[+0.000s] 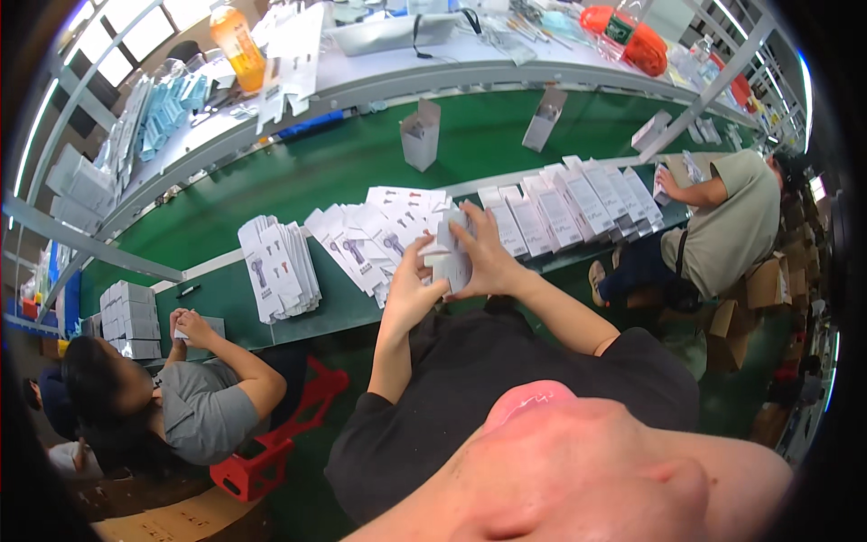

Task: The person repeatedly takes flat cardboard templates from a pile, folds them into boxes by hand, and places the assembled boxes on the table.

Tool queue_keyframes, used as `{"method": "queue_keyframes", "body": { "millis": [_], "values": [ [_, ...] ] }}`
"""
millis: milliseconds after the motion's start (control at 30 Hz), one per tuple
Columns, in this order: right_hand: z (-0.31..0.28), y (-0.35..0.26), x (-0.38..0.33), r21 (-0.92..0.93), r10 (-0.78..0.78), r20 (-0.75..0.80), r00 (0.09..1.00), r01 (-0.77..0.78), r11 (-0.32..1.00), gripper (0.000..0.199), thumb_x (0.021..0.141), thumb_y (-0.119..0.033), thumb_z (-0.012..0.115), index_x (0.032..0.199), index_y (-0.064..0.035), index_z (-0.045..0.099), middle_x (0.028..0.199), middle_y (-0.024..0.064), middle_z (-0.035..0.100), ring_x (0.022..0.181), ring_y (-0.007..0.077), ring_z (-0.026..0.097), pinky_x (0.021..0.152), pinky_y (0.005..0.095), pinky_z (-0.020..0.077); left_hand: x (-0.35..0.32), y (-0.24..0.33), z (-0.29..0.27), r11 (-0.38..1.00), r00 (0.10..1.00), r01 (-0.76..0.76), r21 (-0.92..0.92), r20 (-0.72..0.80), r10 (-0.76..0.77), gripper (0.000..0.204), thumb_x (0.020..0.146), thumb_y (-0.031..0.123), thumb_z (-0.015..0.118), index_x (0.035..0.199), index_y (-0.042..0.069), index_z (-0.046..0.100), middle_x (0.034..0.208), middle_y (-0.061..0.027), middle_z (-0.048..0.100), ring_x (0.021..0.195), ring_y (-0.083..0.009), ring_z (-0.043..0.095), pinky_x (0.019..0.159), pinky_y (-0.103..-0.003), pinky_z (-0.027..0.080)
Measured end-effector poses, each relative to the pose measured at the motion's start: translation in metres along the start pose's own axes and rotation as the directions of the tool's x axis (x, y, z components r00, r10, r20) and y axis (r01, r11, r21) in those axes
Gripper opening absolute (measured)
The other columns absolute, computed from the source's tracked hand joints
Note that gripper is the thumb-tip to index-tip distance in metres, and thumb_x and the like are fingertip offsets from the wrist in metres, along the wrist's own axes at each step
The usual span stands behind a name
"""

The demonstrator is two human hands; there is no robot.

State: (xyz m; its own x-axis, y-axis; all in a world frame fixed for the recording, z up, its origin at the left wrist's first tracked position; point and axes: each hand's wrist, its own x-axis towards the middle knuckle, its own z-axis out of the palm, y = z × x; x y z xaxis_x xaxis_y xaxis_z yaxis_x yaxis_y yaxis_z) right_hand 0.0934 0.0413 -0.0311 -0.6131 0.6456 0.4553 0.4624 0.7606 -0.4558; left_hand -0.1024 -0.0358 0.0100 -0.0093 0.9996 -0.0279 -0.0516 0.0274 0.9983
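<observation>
In front of my chest, at the edge of the green work surface, both my hands hold a small white folding carton (456, 268). My left hand (411, 287) grips its left side with bent fingers. From the right, my right hand (489, 249) wraps round it, thumb and fingers on the upper part. Just beyond my hands lie fanned flat printed cartons (357, 239), and left of these is a thick pile of flat cartons (278, 271). To the right, a slanted row of folded white boxes (564, 208) leans along the bench.
Two white boxes with raised flaps, one (420, 140) nearer the middle and another (545, 120) to its right, stand on the green belt (343, 158). A shelf above holds an orange bottle (237, 50). Co-workers sit left, by stacked boxes (129, 316) and a red stool (257, 461), and right.
</observation>
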Motion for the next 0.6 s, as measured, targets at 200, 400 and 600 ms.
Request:
{"method": "queue_keyframes", "body": {
  "millis": [200, 400, 600],
  "values": [
    [0.000, -0.011, 0.005, -0.122, -0.135, -0.020, 0.991, 0.131, 0.984, 0.126, 0.048, -0.043, 0.095, 0.154, -0.0145, 0.032, 0.152, 0.0252, 0.030, 0.141, 0.0456, 0.031, 0.116, 0.0607, 0.0212, 0.012, -0.010, -0.032, 0.907, 0.918, 0.335, 0.256, 0.127, -0.375, 0.073, 0.073, 0.004, 0.067, 0.143, 0.001, 0.046, 0.110, -0.0208, 0.069, 0.096, -0.0263, 0.066, 0.078, -0.031, 0.055],
    [-0.007, -0.016, 0.007, 0.444, 0.205, 0.321, 0.925, -0.338, 0.830, 0.114, 0.053, -0.039, 0.093, 0.149, -0.0102, 0.037, 0.141, 0.0195, 0.047, 0.130, 0.0363, 0.047, 0.111, 0.0464, 0.0338, 0.013, -0.020, -0.026, 0.997, 0.999, -0.039, 0.062, -0.007, 0.039, 0.085, 0.074, 0.010, 0.077, 0.149, 0.002, 0.037, 0.129, -0.0187, 0.061, 0.107, -0.0301, 0.064, 0.086, -0.038, 0.054],
    [-0.030, -0.045, 0.026, 0.735, 0.251, -0.080, 0.965, -0.113, 0.669, 0.076, 0.075, -0.033, 0.081, 0.138, -0.0061, 0.049, 0.126, 0.0144, 0.059, 0.112, 0.0264, 0.058, 0.099, 0.0339, 0.0431, 0.025, -0.017, 0.001, 0.726, 0.823, -0.530, -0.438, -0.061, 0.565, 0.085, 0.079, 0.023, 0.077, 0.151, 0.006, 0.034, 0.146, -0.0183, 0.048, 0.126, -0.0330, 0.052, 0.104, -0.043, 0.044]
  ]
}}
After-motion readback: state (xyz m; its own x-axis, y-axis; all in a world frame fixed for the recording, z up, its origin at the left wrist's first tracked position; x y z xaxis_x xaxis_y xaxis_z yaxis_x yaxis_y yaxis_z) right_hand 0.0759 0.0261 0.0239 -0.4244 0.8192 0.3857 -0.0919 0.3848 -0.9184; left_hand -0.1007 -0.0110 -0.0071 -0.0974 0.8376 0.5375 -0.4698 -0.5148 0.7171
